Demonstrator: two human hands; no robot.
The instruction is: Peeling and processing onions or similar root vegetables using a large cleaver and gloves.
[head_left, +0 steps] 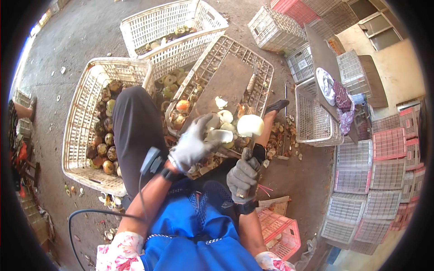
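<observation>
In its light grey glove, my left hand (192, 143) is closed around the side of a pale cut piece (220, 136), perhaps of onion. A darker grey glove covers my right hand (244, 179), whose fingers wrap round the handle of a knife (252, 143). The blade points away from me and meets the underside of a peeled white ball (250, 125), onion-like in shape. Beyond both hands, a wooden board (228, 81) lies on an upturned plastic crate (262, 61). Several peeled white pieces (225, 116) and an orange-brown onion-like bulb (183, 106) lie at its near end.
Dark, round unpeeled produce (107, 151) fills part of the white crate (74, 135) at left. Another white crate (174, 18) behind holds scraps. A red crate (280, 230) sits by my right forearm; stacked crates (346, 205) line the right. A cable (74, 217) loops beside my left arm.
</observation>
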